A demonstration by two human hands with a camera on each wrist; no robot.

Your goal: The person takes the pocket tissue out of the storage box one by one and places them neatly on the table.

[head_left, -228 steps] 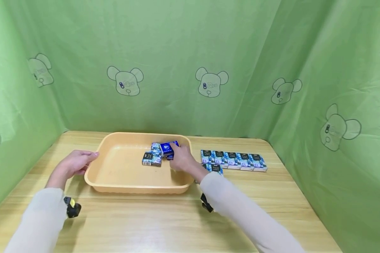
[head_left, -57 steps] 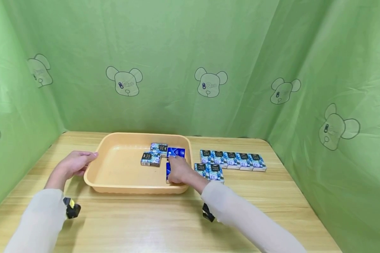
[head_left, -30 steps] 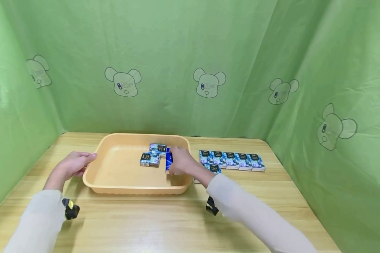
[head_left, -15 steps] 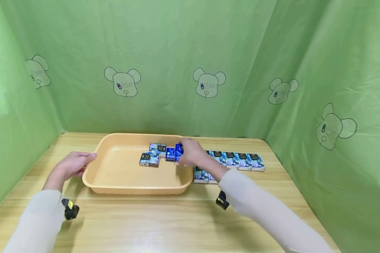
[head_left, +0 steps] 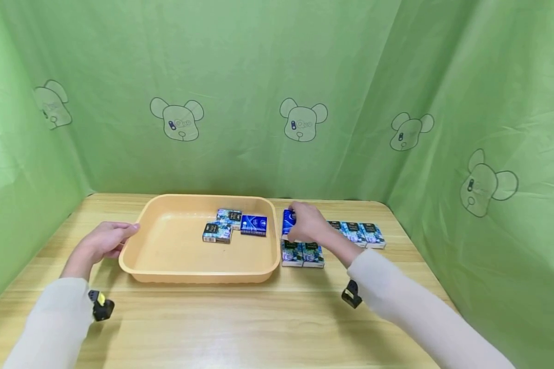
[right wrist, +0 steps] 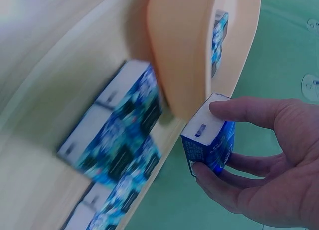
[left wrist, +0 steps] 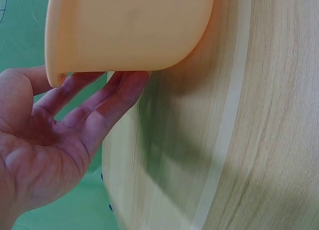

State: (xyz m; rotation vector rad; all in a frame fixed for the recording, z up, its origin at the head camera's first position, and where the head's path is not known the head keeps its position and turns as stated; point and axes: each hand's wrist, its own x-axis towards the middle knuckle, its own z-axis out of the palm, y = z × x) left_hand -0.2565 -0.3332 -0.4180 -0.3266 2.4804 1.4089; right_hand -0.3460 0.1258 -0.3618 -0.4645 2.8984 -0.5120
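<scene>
My left hand [head_left: 103,240] holds the left rim of a peach plastic tray [head_left: 203,277]; in the left wrist view the thumb is at the rim and the fingertips touch the outer wall. My right hand [head_left: 310,224] pinches a small dark blue carton [right wrist: 209,135] between thumb and fingers, just outside the tray's right side. It hovers at the left end of the floral boxes on the table and hides part of their back row. Inside the tray lie one blue carton [head_left: 254,225] and two floral boxes, the nearer floral box [head_left: 218,233] overlapping the other.
Floral boxes stand side by side right of the tray: a back row [head_left: 373,236] and two nearer boxes [head_left: 313,254] against the tray's side. Green curtain [head_left: 240,154] encloses the wooden table [head_left: 221,328] at the back and sides.
My right hand spread the heaped blue cartons apart in the tray, then lifted one over the right rim to outside it. My left hand has stayed at the left rim.
</scene>
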